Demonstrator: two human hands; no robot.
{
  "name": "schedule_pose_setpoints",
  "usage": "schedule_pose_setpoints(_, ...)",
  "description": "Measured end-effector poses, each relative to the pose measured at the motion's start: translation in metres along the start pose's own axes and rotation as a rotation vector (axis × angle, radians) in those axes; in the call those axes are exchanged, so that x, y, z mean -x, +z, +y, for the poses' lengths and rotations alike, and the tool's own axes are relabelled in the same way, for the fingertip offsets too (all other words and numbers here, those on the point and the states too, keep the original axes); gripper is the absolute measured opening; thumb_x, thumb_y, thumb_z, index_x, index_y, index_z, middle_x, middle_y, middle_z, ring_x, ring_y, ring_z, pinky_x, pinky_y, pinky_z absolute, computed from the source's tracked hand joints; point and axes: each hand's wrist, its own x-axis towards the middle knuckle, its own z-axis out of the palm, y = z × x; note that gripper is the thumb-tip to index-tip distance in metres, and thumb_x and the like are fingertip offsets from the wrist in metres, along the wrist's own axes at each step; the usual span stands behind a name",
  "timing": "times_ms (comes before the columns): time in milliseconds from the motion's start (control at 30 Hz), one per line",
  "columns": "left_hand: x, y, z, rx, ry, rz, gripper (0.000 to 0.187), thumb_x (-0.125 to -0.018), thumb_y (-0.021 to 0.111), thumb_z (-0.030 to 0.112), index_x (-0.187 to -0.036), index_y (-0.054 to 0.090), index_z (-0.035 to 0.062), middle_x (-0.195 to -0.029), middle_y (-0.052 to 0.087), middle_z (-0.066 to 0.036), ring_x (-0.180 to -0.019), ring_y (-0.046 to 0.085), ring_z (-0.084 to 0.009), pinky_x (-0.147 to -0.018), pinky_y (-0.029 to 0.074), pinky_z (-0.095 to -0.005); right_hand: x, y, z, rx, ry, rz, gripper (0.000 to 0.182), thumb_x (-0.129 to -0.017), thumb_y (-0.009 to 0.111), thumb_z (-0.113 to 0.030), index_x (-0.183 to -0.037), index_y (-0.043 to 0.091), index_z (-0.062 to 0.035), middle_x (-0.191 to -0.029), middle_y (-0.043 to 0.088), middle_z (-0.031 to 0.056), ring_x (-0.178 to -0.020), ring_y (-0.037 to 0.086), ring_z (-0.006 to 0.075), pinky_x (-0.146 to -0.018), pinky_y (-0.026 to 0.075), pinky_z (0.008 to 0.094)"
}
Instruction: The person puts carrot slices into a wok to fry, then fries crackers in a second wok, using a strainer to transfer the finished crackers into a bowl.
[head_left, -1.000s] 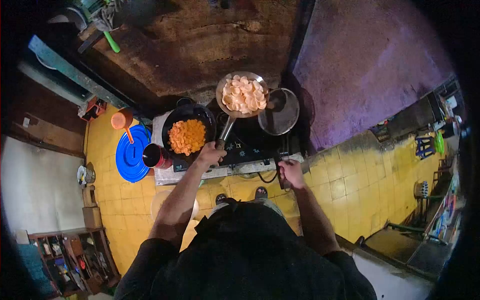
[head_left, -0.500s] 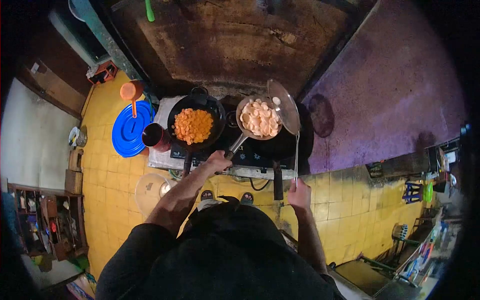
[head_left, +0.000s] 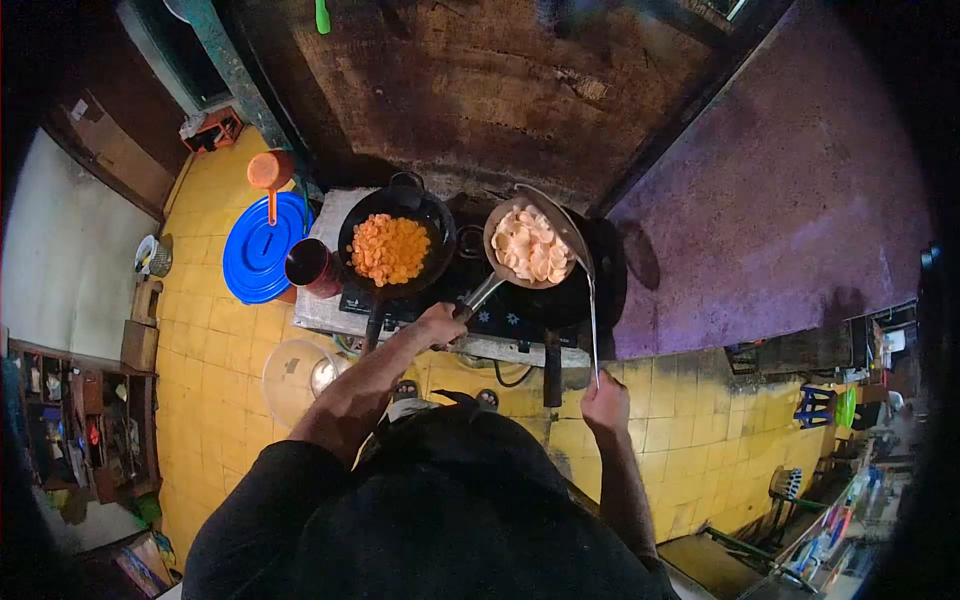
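Note:
My left hand (head_left: 438,326) is closed round the handle of a grey round pan (head_left: 495,262), which holds a heap of pale, thin, round pieces (head_left: 533,245). Lower right, my right hand (head_left: 605,402) grips the long thin handle of a skimmer (head_left: 565,228). Its round head is tilted nearly on edge against the pan's right rim. Both are over a black wok (head_left: 598,290) on the stove's right side, its inside mostly hidden. Left of the pan, a second black wok (head_left: 437,255) holds orange pieces (head_left: 388,250).
A dark red cup (head_left: 313,268) stands beside the left wok on the stove (head_left: 485,320). Further left are a blue lid (head_left: 262,262) and an orange dipper (head_left: 270,172). A clear tub (head_left: 297,378) sits on the yellow tiled floor. A purple wall (head_left: 760,180) borders the right.
The skimmer's head has turned from nearly face-on to edge-on and moved in against the pan's rim. The pan has shifted slightly right, and my right hand is a little lower.

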Motion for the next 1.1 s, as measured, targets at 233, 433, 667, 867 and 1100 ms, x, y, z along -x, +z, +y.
schedule_pose_setpoints(233,-0.018,0.005,-0.022,0.073,0.051,-0.034,0.03,-0.071,0.065,0.016,-0.093,0.054,-0.0014,-0.065,0.055,-0.006,-0.058,0.056,-0.0139,-0.051,0.046,-0.0298,-0.002,0.001,0.003,-0.127,0.088,0.101,0.008,-0.079,0.053,-0.01,-0.08,0.057,-0.0034,-0.067,0.058,0.0187,-0.063,0.059,0.0371,-0.054,0.046,0.0423)
schedule_pose_setpoints(433,0.004,0.006,-0.034,0.155,0.095,0.016,0.027,-0.071,0.065,0.018,-0.089,0.053,0.0017,-0.062,0.055,-0.006,-0.048,0.051,-0.0135,-0.041,0.041,-0.0292,-0.005,0.011,0.029,-0.41,0.077,0.269,0.012,-0.082,0.055,-0.013,-0.084,0.061,-0.0028,-0.068,0.059,0.0182,-0.061,0.059,0.0318,-0.054,0.045,0.037)
schedule_pose_setpoints(667,0.013,0.009,-0.049,0.242,0.192,-0.012,0.029,-0.069,0.067,0.019,-0.087,0.052,0.0014,-0.058,0.052,-0.004,-0.045,0.048,-0.0113,-0.039,0.038,-0.026,0.008,0.037,0.056,-0.452,0.255,0.15,0.018,-0.085,0.051,-0.014,-0.084,0.062,-0.0002,-0.05,0.05,0.0083,-0.045,0.049,0.0139,-0.045,0.038,0.0314)
schedule_pose_setpoints(867,0.011,0.013,-0.05,0.359,0.288,-0.011,0.027,-0.067,0.067,0.018,-0.081,0.051,0.0021,-0.056,0.049,-0.003,-0.044,0.047,-0.0116,-0.038,0.036,-0.026,0.009,0.045,0.052,-0.466,0.255,0.139,0.02,-0.085,0.051,-0.017,-0.078,0.059,-0.0003,-0.05,0.049,0.0116,-0.045,0.05,0.0185,-0.045,0.038,0.0338)
schedule_pose_setpoints(1100,0.011,0.011,-0.048,0.15,0.251,0.056,0.03,-0.068,0.066,0.015,-0.09,0.052,0.0019,-0.062,0.055,-0.006,-0.051,0.054,-0.0112,-0.044,0.045,-0.0272,0.016,0.035,0.038,-0.29,0.157,0.142,0.022,-0.085,0.05,-0.019,-0.076,0.056,-0.0008,-0.062,0.052,0.0215,-0.054,0.052,0.0364,-0.049,0.039,0.0405)
